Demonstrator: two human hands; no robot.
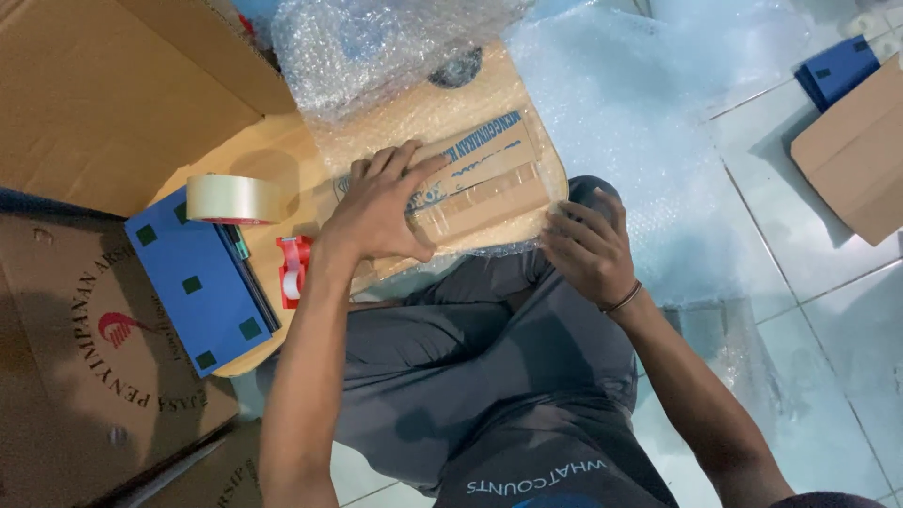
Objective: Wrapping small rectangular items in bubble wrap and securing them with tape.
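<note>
A flat cardboard parcel wrapped in bubble wrap (470, 141) lies on a round wooden board (273, 155) in front of my knees. My left hand (376, 207) presses flat on top of the parcel, fingers spread. My right hand (588, 249) grips the parcel's right near corner, fingers curled over the wrap's edge. Clear tape strips run across the wrap between both hands.
A roll of clear tape (233, 199) rests on a blue box (199, 282) to the left, with a red tape dispenser (293, 271) beside it. Cardboard boxes (103, 94) stand at left. Loose bubble wrap (376, 47) and a sheet (640, 122) cover the tiled floor. Another carton (856, 150) is far right.
</note>
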